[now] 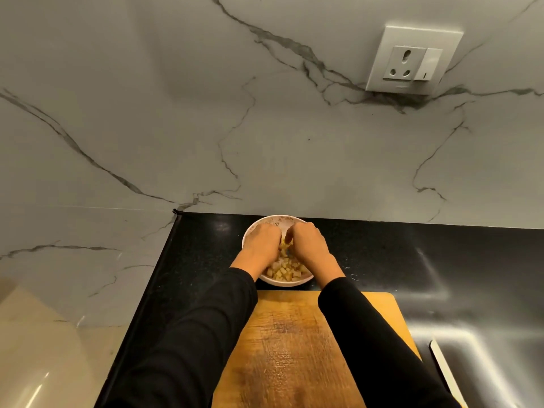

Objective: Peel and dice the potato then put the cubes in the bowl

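Observation:
A white bowl (283, 220) stands on the black counter just beyond the wooden cutting board (291, 343). Pale yellow potato cubes (284, 270) lie in its near half. Both my hands are over the bowl, backs up. My left hand (260, 244) and my right hand (309, 245) are cupped together, and a few potato cubes (286, 245) show in the gap between them. The fingertips are hidden below the hands. The board's surface is bare and scored with cut marks.
A knife blade (444, 369) lies on the counter right of the board. The marble wall rises just behind the bowl, with a socket plate (412, 58) high on the right. The counter's left edge (153, 290) drops off to a pale floor.

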